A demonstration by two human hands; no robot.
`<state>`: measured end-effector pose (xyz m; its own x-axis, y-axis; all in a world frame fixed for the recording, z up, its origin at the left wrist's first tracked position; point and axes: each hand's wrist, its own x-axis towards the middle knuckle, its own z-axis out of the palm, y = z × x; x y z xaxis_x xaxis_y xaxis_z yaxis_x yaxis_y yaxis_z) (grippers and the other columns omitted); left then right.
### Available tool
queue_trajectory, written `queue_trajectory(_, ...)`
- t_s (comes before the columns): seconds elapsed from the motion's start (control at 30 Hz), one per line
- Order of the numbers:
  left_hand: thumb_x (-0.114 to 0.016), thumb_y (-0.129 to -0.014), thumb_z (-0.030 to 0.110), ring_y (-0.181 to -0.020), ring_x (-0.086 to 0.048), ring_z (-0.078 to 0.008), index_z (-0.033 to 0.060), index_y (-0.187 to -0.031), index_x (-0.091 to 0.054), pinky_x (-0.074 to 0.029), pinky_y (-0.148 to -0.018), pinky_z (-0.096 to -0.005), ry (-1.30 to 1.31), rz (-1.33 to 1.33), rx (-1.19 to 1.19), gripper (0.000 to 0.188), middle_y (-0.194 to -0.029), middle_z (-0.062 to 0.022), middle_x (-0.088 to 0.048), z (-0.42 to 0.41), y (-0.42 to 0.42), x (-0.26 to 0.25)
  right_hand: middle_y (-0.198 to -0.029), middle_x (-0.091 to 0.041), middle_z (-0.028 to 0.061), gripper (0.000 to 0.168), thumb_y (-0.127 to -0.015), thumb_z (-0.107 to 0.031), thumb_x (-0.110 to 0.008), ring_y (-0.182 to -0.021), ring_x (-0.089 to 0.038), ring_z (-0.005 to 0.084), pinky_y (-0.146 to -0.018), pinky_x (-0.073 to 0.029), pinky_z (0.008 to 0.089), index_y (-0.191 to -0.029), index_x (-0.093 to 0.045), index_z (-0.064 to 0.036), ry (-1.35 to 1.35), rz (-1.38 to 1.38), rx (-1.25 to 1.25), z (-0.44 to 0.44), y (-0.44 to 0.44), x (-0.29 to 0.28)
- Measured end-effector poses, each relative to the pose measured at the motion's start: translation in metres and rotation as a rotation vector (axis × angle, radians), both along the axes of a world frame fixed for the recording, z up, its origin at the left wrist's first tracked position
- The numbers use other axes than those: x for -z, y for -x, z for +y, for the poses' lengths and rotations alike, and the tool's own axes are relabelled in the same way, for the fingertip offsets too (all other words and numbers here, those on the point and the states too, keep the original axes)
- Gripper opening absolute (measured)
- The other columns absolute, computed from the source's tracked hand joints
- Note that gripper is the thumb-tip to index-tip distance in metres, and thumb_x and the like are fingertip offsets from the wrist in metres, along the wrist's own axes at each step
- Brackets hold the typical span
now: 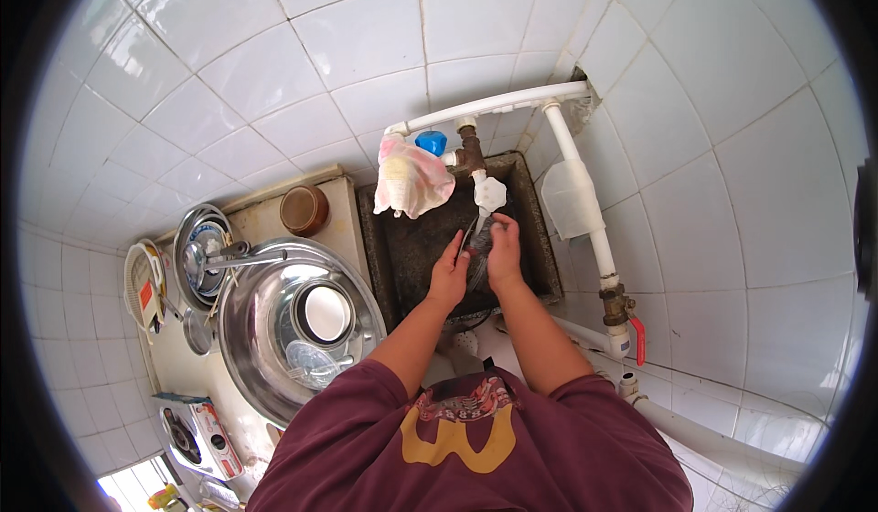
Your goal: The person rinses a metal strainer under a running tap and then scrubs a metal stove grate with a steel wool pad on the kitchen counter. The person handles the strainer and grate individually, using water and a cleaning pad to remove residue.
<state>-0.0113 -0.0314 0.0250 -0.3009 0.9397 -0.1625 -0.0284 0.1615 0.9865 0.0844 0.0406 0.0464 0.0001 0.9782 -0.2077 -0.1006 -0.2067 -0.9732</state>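
Under the white tap (489, 195), water runs over a small roundish item (482, 238) that looks like metal or clear plastic; its exact kind cannot be told. My left hand (450, 275) grips its left edge, thumb and fingers together. My right hand (505, 251) holds it from the right, fingers curled at its upper side. Both hands are over the dark stone sink (411, 272). A pink and white cloth (411, 179) hangs from the pipework, up and left of my hands.
A large steel basin (240, 320) holding bowls stands left of the sink. Beyond it are a brown pot (304, 210), a steel bowl with a ladle (195, 258), a white basket (140, 286) and a portable gas stove (199, 436). A white pipe (603, 255) with a red valve lever (638, 340) runs at right.
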Motion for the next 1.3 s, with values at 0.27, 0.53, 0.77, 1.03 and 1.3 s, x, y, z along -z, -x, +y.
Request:
queue_trajectory(0.27, -0.042, -0.086, 0.001, -0.094, -0.06, -0.0188, 0.0051, -0.132, -0.048, -0.045, -0.086, -0.0286, -0.01, 0.001, 0.025, 0.047, -0.109, -0.0134, -0.063, -0.007, -0.001, -0.006, -0.117, -0.04, 0.0187, 0.027, -0.086, -0.007, -0.054, -0.106, -0.045, 0.0342, -0.095, -0.037, 0.0382, -0.111, -0.051, 0.0, -0.367, -0.542, -0.044, 0.019, 0.008, 0.013)
queue_trajectory(0.53, -0.046, -0.094, 0.01, -0.062, -0.05, -0.0092, 0.0037, -0.113, -0.058, -0.042, -0.059, -0.0252, 0.071, 0.008, -0.072, 0.023, -0.074, -0.0013, -0.057, -0.001, 0.006, -0.026, -0.108, -0.049, 0.0178, 0.018, -0.083, -0.009, -0.059, -0.102, -0.047, 0.0359, -0.092, -0.037, 0.0437, -0.101, -0.063, -0.009, -0.603, -0.588, -0.127, 0.015, 0.018, 0.006)
queue_trajectory(0.77, -0.047, -0.099, 0.017, -0.054, -0.044, -0.0072, 0.002, -0.093, -0.059, -0.038, -0.052, -0.0228, 0.097, -0.223, -0.24, 0.02, -0.068, -0.0013, -0.056, -0.01, 0.019, -0.034, -0.11, -0.052, 0.0156, 0.022, -0.086, -0.012, -0.058, -0.103, -0.048, 0.0356, -0.09, -0.039, 0.0439, -0.108, -0.063, -0.01, -0.299, -0.89, -0.036, 0.056, -0.022, 0.05)
queue_trajectory(1.03, -0.048, -0.098, 0.023, -0.06, -0.056, -0.0119, 0.0014, -0.099, -0.057, -0.048, -0.056, -0.0258, 0.184, -0.588, -0.583, 0.023, -0.078, -0.0077, -0.064, -0.005, 0.033, -0.004, -0.108, -0.061, 0.0094, 0.028, -0.09, -0.017, -0.059, -0.099, -0.058, 0.0238, -0.089, -0.044, 0.0372, -0.114, -0.058, -0.003, 0.307, -0.058, 0.203, 0.025, -0.073, 0.101)
queue_trajectory(1.3, -0.05, -0.096, 0.036, -0.064, -0.057, -0.0177, 0.0025, -0.092, -0.055, -0.05, -0.058, -0.0296, 0.46, -0.854, -0.714, 0.034, -0.079, -0.0084, -0.062, -0.02, 0.016, 0.037, -0.103, -0.062, 0.0098, 0.036, -0.084, -0.015, -0.067, -0.09, -0.06, 0.0176, -0.079, -0.049, 0.0302, -0.115, -0.056, -0.001, 0.317, 0.115, -0.112, 0.001, -0.078, 0.04)
